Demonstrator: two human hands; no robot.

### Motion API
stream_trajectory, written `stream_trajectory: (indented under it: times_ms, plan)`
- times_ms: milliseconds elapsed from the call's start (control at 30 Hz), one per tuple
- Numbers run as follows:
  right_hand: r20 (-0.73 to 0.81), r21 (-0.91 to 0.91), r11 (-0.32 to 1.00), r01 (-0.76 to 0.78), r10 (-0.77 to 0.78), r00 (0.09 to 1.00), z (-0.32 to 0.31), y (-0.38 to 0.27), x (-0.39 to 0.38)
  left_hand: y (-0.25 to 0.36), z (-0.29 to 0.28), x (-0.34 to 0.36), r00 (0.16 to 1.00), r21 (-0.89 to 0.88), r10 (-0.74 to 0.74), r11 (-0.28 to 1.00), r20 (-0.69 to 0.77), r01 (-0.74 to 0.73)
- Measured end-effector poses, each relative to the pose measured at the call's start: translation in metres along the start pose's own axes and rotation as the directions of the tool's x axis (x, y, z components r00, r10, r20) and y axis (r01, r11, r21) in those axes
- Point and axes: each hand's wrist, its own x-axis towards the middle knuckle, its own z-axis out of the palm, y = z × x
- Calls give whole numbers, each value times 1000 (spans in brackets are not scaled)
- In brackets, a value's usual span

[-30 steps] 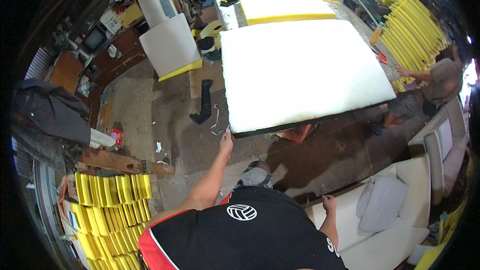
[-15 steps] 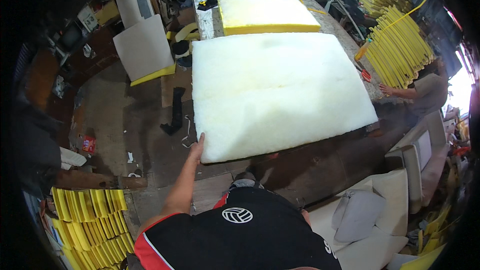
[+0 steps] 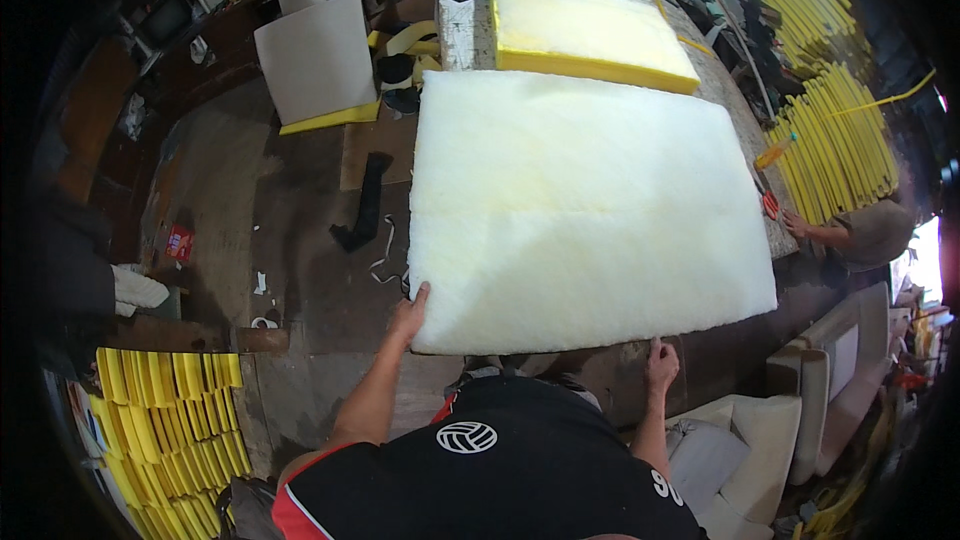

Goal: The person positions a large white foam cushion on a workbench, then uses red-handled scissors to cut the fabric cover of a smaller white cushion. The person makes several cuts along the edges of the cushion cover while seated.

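A large white slab of fluffy wadding, likely a cushion pad (image 3: 590,210), lies over the near end of the worktable and sticks out toward me. My left hand (image 3: 408,318) grips its near left corner, thumb on top and the other fingers hidden underneath. At the near edge, toward the right, my right hand (image 3: 661,368) has curled fingers, with one fingertip up at the slab's rim. Whether it holds anything is too small to tell. Behind the slab rests a smaller yellow foam block (image 3: 600,68) topped with white wadding.
At right a co-worker's hand (image 3: 795,225) rests by red-handled scissors (image 3: 770,205) and an orange bottle (image 3: 775,152). Yellow foam strips (image 3: 835,145) are stacked beyond; more foam pieces (image 3: 170,420) stand lower left. A pale sofa (image 3: 745,440) is at lower right, a black strip (image 3: 366,205) on the floor.
My right hand has come into view and risen to the slab's near edge. The view has shifted, and the slab's near edge appears closer to me. My left hand keeps its corner grip.
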Motion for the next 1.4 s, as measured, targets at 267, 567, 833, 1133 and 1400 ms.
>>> stream_trajectory:
  times_ms: [267, 567, 833, 1133, 1400]
  plan:
    - [157, -242, 959, 147, -110, 981, 30, -23, 56, 5, 8, 0, 999, -157, -3, 988, 52, 11]
    - [241, -221, 975, 0, 54, 969, 21, -47, 52, 19, 6, -11, 1000, -125, -5, 992, 22, 8]
    - [242, -137, 987, -85, 116, 963, 9, -59, 45, 24, 5, -17, 998, -193, -12, 981, 68, 25]
    - [259, -151, 988, -28, 67, 964, 13, -56, 47, 13, 3, -3, 998, -129, 11, 992, 66, -3]
    - [339, -145, 985, -93, 138, 931, 17, -53, 54, 7, 7, 2, 998, -124, 6, 992, 60, 2]
